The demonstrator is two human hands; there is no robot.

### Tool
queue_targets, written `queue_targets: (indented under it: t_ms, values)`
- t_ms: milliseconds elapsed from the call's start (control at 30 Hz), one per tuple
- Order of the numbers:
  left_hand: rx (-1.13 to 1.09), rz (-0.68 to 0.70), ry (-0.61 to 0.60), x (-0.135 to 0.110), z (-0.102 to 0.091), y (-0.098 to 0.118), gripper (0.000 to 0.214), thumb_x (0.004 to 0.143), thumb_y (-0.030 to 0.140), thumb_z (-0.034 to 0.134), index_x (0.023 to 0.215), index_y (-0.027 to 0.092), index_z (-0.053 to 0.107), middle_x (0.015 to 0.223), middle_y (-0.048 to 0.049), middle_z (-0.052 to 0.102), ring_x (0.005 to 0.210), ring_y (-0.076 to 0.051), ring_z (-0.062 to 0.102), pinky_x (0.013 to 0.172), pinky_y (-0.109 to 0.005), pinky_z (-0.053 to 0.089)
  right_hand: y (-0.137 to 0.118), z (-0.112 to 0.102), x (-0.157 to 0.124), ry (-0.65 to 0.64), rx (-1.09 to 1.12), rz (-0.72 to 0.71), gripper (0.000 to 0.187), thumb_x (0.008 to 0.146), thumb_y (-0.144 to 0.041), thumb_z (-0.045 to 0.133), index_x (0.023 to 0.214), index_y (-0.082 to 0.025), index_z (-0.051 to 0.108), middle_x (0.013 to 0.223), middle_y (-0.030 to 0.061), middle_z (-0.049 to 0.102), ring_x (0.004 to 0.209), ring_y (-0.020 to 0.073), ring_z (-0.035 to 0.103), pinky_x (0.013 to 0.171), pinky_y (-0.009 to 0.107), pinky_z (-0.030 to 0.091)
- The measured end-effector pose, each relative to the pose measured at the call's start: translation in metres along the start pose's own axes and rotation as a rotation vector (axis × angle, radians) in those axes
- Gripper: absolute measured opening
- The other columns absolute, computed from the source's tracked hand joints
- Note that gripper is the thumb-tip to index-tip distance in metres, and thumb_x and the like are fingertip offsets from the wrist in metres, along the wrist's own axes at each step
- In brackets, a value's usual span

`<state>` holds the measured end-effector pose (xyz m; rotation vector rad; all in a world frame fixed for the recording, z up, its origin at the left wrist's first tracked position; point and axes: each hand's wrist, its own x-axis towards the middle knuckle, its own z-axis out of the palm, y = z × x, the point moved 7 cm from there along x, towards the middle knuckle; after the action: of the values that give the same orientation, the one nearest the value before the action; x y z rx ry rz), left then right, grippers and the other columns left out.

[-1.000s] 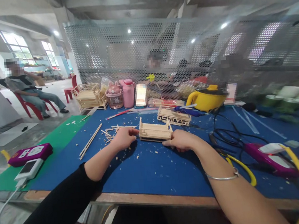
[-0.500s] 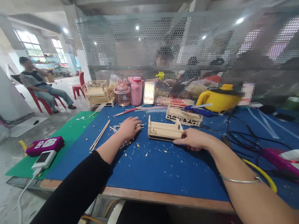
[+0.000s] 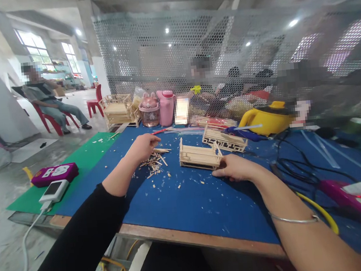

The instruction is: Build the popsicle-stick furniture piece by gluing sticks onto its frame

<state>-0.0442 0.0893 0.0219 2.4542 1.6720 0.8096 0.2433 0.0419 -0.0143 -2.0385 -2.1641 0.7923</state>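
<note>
A small bed-like model made of pale wooden sticks (image 3: 198, 155) stands on the blue mat. My right hand (image 3: 234, 167) grips its right end, thumb in front and fingers behind the corner. To the left, my left hand (image 3: 144, 147) hovers with its fingers curled inward; whatever they may hold is hidden. Just below and right of that hand lies a heap of short stick pieces (image 3: 154, 163), with a few longer ones on top. A second stick model (image 3: 225, 139) sits behind the first one, partly covered by a blue-handled tool (image 3: 246, 133).
Along the back stand a larger stick model (image 3: 119, 109), a pink jug (image 3: 166, 108), a clear pink container (image 3: 149, 113) and a yellow pot (image 3: 269, 119). Black cables (image 3: 299, 159) and a purple device (image 3: 340, 193) lie right. Perforated mesh (image 3: 148, 58) rises behind; people sit beyond.
My left hand has lifted and shifted left off the stick heap, its fingers curling from a flatter spread. Two long sticks at the left are now out of sight. My right hand keeps its grip.
</note>
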Motion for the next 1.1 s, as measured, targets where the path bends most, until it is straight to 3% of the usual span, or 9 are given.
queue_targets:
  t_ms: [100, 200, 333, 500, 700, 833, 900, 1000, 1100]
  values:
    - [0.066, 0.098, -0.162, -0.008, 0.002, 0.008, 0.029, 0.081, 0.017, 0.051, 0.099, 0.021, 0.072, 0.099, -0.0057, 0.072, 0.09, -0.019, 0.064, 0.081, -0.027, 0.047, 0.007, -0.006, -0.013, 0.044, 0.0, 0.041, 0.018, 0.068, -0.028, 0.065, 0.079, -0.018, 0.055, 0.053, -0.0038, 0.054, 0.041, 0.0111, 0.051, 0.04, 0.021, 0.036]
    - [0.131, 0.146, -0.274, -0.013, 0.009, 0.014, 0.031, 0.078, 0.016, 0.051, 0.1, 0.021, 0.072, 0.097, -0.0056, 0.072, 0.09, -0.02, 0.064, 0.078, -0.027, 0.047, 0.006, -0.016, -0.039, 0.247, -0.071, 0.0, 0.014, 0.074, -0.033, 0.058, 0.074, -0.02, 0.052, 0.055, -0.0028, 0.055, 0.047, 0.0118, 0.052, 0.045, 0.022, 0.036]
    - [0.16, 0.092, -0.205, -0.011, 0.006, 0.016, 0.031, 0.078, 0.017, 0.05, 0.1, 0.019, 0.071, 0.093, -0.0068, 0.072, 0.086, -0.02, 0.064, 0.077, -0.027, 0.047, 0.011, -0.022, -0.088, 0.499, -0.159, -0.063, 0.026, 0.082, -0.042, 0.045, 0.065, -0.022, 0.046, 0.056, -0.0018, 0.056, 0.054, 0.0133, 0.05, 0.052, 0.023, 0.036]
    - [0.094, 0.074, -0.179, -0.013, 0.003, 0.025, 0.03, 0.077, 0.019, 0.048, 0.097, 0.02, 0.071, 0.087, -0.0058, 0.072, 0.081, -0.02, 0.065, 0.075, -0.027, 0.046, 0.047, -0.039, -0.132, 0.642, -0.181, 0.093, 0.036, 0.087, -0.046, 0.033, 0.061, -0.024, 0.043, 0.052, 0.0001, 0.055, 0.052, 0.0163, 0.051, 0.053, 0.026, 0.036]
    - [-0.054, 0.101, -0.247, -0.019, 0.009, 0.037, 0.033, 0.078, 0.025, 0.048, 0.1, 0.02, 0.072, 0.088, -0.0044, 0.074, 0.079, -0.019, 0.066, 0.071, -0.025, 0.046, 0.074, -0.05, -0.141, 0.585, -0.293, 0.206, 0.048, 0.086, -0.052, 0.029, 0.06, -0.024, 0.057, 0.064, 0.0068, 0.067, 0.065, 0.024, 0.062, 0.057, 0.03, 0.038]
    - [-0.094, 0.126, -0.287, -0.02, 0.018, 0.041, 0.035, 0.081, 0.025, 0.044, 0.105, 0.019, 0.07, 0.106, -0.0059, 0.071, 0.094, -0.021, 0.065, 0.079, -0.026, 0.046, 0.077, -0.041, -0.133, 0.538, -0.262, 0.117, 0.029, 0.081, -0.042, 0.041, 0.091, -0.024, 0.063, 0.09, 0.0062, 0.071, 0.079, 0.024, 0.064, 0.063, 0.03, 0.043]
    - [-0.105, 0.131, -0.285, -0.019, 0.022, 0.041, 0.036, 0.083, 0.025, 0.043, 0.106, 0.018, 0.069, 0.107, -0.0064, 0.071, 0.096, -0.021, 0.064, 0.08, -0.026, 0.045, 0.075, -0.035, -0.134, 0.532, -0.27, 0.122, 0.023, 0.079, -0.04, 0.046, 0.087, -0.024, 0.06, 0.084, 0.0053, 0.07, 0.074, 0.0226, 0.064, 0.061, 0.03, 0.042]
    - [-0.121, 0.126, -0.233, -0.017, 0.021, 0.038, 0.032, 0.082, 0.029, 0.046, 0.1, 0.019, 0.07, 0.1, -0.006, 0.072, 0.09, -0.02, 0.064, 0.076, -0.026, 0.045, 0.068, -0.021, -0.134, 0.471, -0.308, 0.137, 0.029, 0.081, -0.048, 0.044, 0.068, -0.024, 0.053, 0.065, 0.003, 0.064, 0.061, 0.0201, 0.059, 0.055, 0.029, 0.038]
    - [-0.128, 0.119, -0.18, -0.015, 0.019, 0.035, 0.027, 0.078, 0.03, 0.05, 0.095, 0.019, 0.069, 0.079, -0.003, 0.07, 0.072, -0.017, 0.061, 0.062, -0.024, 0.041, 0.056, -0.018, -0.123, 0.5, -0.345, 0.062, 0.033, 0.08, -0.054, 0.046, 0.078, -0.023, 0.058, 0.078, 0.0051, 0.065, 0.074, 0.0223, 0.06, 0.065, 0.031, 0.043]
